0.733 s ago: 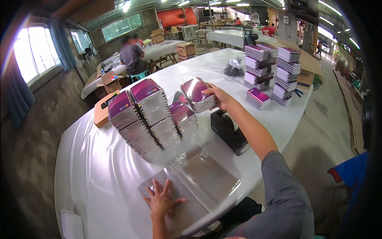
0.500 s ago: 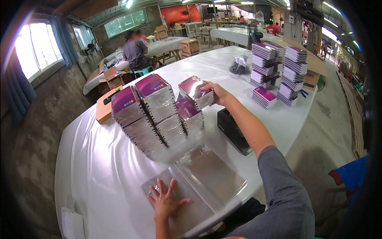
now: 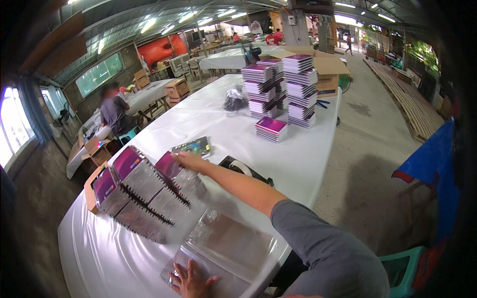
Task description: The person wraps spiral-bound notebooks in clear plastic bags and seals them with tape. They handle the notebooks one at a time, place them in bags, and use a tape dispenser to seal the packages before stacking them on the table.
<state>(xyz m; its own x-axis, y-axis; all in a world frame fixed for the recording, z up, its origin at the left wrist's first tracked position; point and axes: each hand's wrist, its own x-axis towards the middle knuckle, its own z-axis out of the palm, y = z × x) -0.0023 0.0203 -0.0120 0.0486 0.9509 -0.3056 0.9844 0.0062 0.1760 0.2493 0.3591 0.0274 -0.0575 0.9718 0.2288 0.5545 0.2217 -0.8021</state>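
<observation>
My left hand [image 3: 193,280] lies flat with fingers spread on a pile of clear plastic sleeves [image 3: 236,243] near the table's front edge. My right hand [image 3: 190,161] reaches across to the right-hand column of shrink-wrapped notebooks. Its fingers grip the edge of the top wrapped notebook stack [image 3: 168,165], which has a purple cover. Beside it stand more wrapped stacks with black spiral bindings, purple covers [image 3: 126,161] uppermost. Just behind my right hand lies a flat dark item in glossy plastic [image 3: 194,147]; its kind is unclear. A black device with a pale handle [image 3: 243,169] rests beneath my forearm's far side.
Tall piles of unwrapped notebooks [image 3: 299,92] stand at the far right of the table, with a shorter pile [image 3: 271,130] before them. Nearby are a black plastic bundle [image 3: 235,98] and an open cardboard box [image 3: 328,82]. A person [image 3: 114,109] sits at another table, far left.
My right hand has lowered the wrapped notebook stack onto the right-hand column. The view has swung right, shifting everything leftward. My left hand stays spread on the sleeves.
</observation>
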